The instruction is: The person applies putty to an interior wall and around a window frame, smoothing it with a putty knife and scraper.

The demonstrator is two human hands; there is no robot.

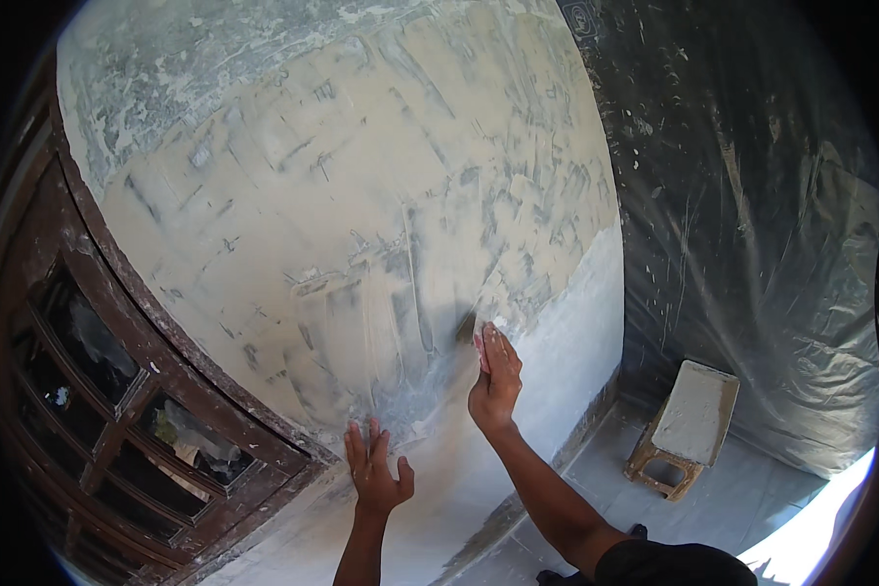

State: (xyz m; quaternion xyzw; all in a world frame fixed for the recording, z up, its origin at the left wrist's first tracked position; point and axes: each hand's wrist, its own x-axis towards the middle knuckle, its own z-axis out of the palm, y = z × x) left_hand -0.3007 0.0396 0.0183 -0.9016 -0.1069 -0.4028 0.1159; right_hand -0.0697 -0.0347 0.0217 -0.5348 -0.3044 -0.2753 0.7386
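Observation:
A wall [361,146] in front of me carries a patchy, beige-white coat of wet-looking filler with grey streaks showing through. My right hand [498,376] is closed around a putty knife [467,328], its blade at the wall where the coat meets a smoother white area. Part of the handle is hidden by my fingers. Lower and to the left, my left hand [373,473] is held with its fingers spread close to the wall's lower part. Nothing is in it, and I cannot tell whether its fingertips touch the surface.
A brown wooden window frame with glass panes [117,430] borders the wall on the left. Dark plastic sheeting [732,195] hangs on the right. On the tiled floor [606,488], a small stool [645,454] bears a tray of pale filler [693,415].

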